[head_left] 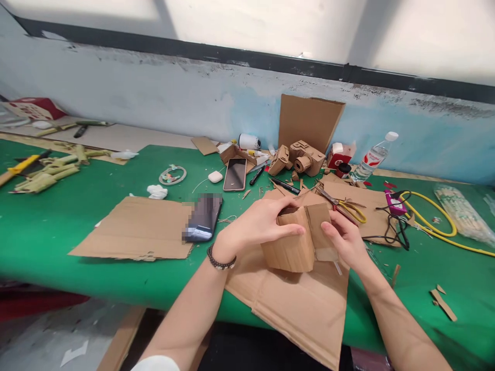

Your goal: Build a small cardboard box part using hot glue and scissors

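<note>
Gripping box in left hand, flap in right hand; likely light, stiff yet crushable, best held by edges.

**Browns on Green, With Bright Accents**

Your desk is plain green. The cardboard block you hold is tan with fine streaks, and the cardboard sheet over the front edge is plain brown. Near the back edge you have a brown cardboard camera, a red-and-white box and a clear bottle with a white cap and red-and-white label. Toward the right edge, your cable is yellow. Your bracelet is black with paler beads.
</note>
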Motion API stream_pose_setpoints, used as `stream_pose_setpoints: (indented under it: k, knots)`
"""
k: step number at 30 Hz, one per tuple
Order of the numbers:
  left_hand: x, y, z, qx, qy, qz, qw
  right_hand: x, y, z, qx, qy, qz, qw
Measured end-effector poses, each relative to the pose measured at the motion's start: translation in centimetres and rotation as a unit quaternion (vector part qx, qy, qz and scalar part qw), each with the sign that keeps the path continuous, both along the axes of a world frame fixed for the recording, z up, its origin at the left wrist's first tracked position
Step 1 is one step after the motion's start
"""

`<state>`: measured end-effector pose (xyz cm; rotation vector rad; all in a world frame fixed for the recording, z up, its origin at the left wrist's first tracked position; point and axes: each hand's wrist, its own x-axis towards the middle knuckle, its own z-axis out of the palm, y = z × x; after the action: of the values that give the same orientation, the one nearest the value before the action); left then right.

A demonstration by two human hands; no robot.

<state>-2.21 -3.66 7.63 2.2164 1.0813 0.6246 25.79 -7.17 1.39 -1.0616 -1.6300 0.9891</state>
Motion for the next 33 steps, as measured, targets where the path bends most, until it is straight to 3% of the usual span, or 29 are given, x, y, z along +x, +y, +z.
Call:
stream_pose_setpoints:
  k: [6, 13, 19, 23, 25, 28, 30, 33]
  knots:
    - [0.2, 0.0, -0.1, 0.004, -0.026, -0.033, 0.999, 0.1, -0.4, 0.5, -0.017, 0.007, 0.020, 1.000]
    - [0.3, 0.5, -0.8, 0.005, -0.030, -0.014, 0.999, 0.2, 0.0, 0.6, 0.007, 0.001, 0.019, 1.000]
    - [0.5, 0.7, -1.1, 0.002, -0.024, -0.013, 1.000, 0.5, 0.0, 0.3, 0.051, -0.052, 0.005, 0.997]
    - [0.4, 1.3, -1.3, 0.003, -0.029, 0.022, 0.999, 2.6, 1.4, 0.0, 0.092, -0.116, 0.004, 0.989]
    - [0.0, 1.8, -1.6, -0.013, -0.042, 0.055, 0.998, 4.7, 2.8, -0.6, 0.125, -0.174, -0.052, 0.975]
    - [-0.8, 2.7, -2.1, -0.053, -0.062, 0.091, 0.993, 8.0, 5.1, -2.3, 0.160, -0.326, -0.148, 0.920]
    - [-1.1, 3.2, -2.4, -0.067, -0.076, 0.102, 0.990, 9.6, 6.2, -3.3, 0.157, -0.402, -0.138, 0.892]
    - [-1.3, 3.8, -2.9, -0.073, -0.100, 0.117, 0.985, 10.3, 6.6, -3.8, 0.160, -0.445, -0.125, 0.872]
